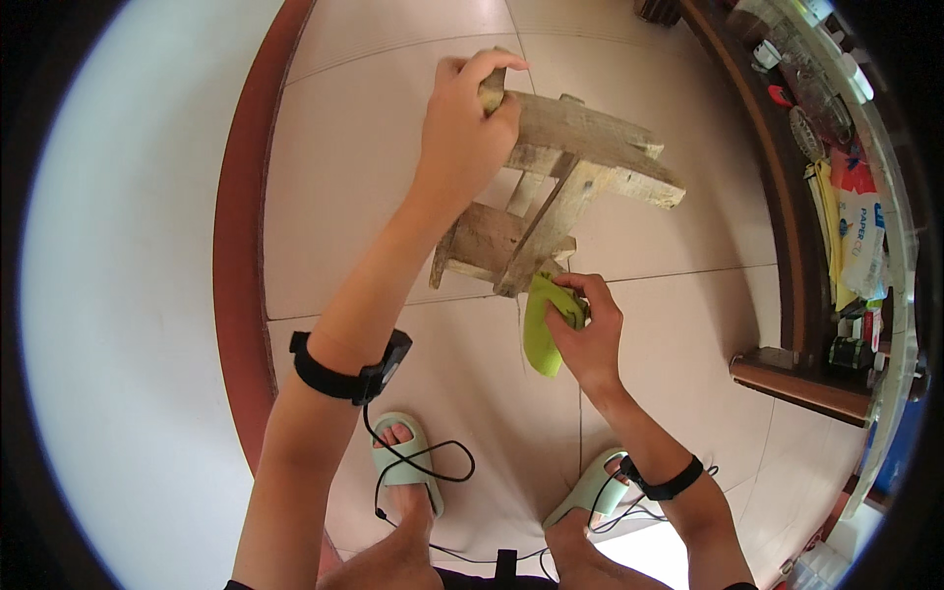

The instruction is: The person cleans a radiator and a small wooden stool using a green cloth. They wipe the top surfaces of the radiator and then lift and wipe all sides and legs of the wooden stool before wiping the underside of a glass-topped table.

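Note:
A worn wooden stool (582,133) is tipped above the tiled floor, its legs and crossbars showing. My left hand (472,110) grips one wooden end of the stool at the upper left. In my right hand (590,310) is a bright green cloth (542,339), bunched between thumb and fingers and hanging down on the left. The cloth touches or lies right beside the lower end of a stool leg; the exact contact is hidden by the fingers.
A white wall with a red-brown baseboard (240,258) curves along the left. On the right stands a dark wooden cabinet (774,169) with a paper towel pack (859,236) and small items. My slippers (402,450) are below, with black cables (442,476) hanging by them.

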Motion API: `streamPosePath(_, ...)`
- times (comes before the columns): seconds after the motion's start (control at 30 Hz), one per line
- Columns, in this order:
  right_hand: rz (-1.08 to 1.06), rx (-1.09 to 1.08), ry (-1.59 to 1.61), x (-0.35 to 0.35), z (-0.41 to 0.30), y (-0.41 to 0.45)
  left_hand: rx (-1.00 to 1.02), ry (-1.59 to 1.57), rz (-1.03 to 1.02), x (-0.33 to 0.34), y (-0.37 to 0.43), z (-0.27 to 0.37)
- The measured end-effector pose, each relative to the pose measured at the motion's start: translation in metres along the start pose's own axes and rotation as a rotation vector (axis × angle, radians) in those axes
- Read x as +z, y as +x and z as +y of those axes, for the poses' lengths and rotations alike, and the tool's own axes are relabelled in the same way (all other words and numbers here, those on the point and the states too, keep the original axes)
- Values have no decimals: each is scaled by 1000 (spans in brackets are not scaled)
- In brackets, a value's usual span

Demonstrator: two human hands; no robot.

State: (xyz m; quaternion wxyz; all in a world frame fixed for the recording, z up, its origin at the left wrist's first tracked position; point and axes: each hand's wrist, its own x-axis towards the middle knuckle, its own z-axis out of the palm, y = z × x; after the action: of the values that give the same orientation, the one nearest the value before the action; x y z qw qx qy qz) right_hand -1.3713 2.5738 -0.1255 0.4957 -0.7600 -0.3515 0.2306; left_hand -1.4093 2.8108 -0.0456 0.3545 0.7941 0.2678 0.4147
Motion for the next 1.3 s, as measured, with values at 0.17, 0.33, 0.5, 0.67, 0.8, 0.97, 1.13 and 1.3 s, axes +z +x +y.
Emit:
streamPosePath(0.17, 43, 66, 50, -9, -10, 7, -60, -66, 161, 8, -21, -2)
streamPosePath(0.33, 51, -13, 102, -25, -29, 13, -138, 125, 141, 5, -26, 9)
streamPosePath(0.5, 82, -66, 122, -41, -47, 11, -89, 287, 207, -3, -29, 13)
streamPosePath(0.67, 109, -78, 154, -59, -62, 13, 97, 217, 254, -7, -16, 24)
streamPosePath(0.8, 129, -75, 272, -77, -70, 23, 463, 382, 50, -13, -20, 34)
streamPosePath(0.97, 224, 119, 514, -96, -65, 48, 725, 471, -140, 1, -46, 33)
streamPosePath(1.13, 204, 393, 949, -113, -52, 59, 880, 568, -248, 20, -90, 36)
streamPosePath(1.3, 220, 447, 1030, -127, -40, 54, 838, 577, -283, 38, -108, 38)
